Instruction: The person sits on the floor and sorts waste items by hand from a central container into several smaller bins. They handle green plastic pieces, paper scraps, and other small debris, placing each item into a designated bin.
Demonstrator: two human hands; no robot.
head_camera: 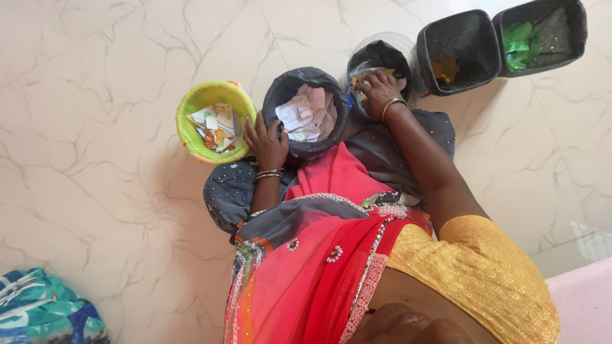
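The right hand reaches into a round container lined with a black bag, its fingers curled together over the scraps inside; whether they pinch anything cannot be told. A gold bangle sits on that wrist. The left hand rests on the near rim of a second black-lined round bin, fingers spread loosely against the edge and holding nothing. This bin stands just in front of the person's knees and is filled with pale paper slips.

Just beside the left hand stands a yellow-green plastic bowl, holding mixed bits of paper and small packets. On the far side of the right hand, two square black-lined bins stand in a row: the nearer one has a yellowish scrap at its bottom, the farther one holds green wrappers.

All the containers stand directly on the floor, which is laid with large glossy white tiles veined in grey like marble. The person sits on it, a pink and red garment with a grey border spread across the lap. A blue-green patterned cloth lies at the lower corner, well apart from the bins.
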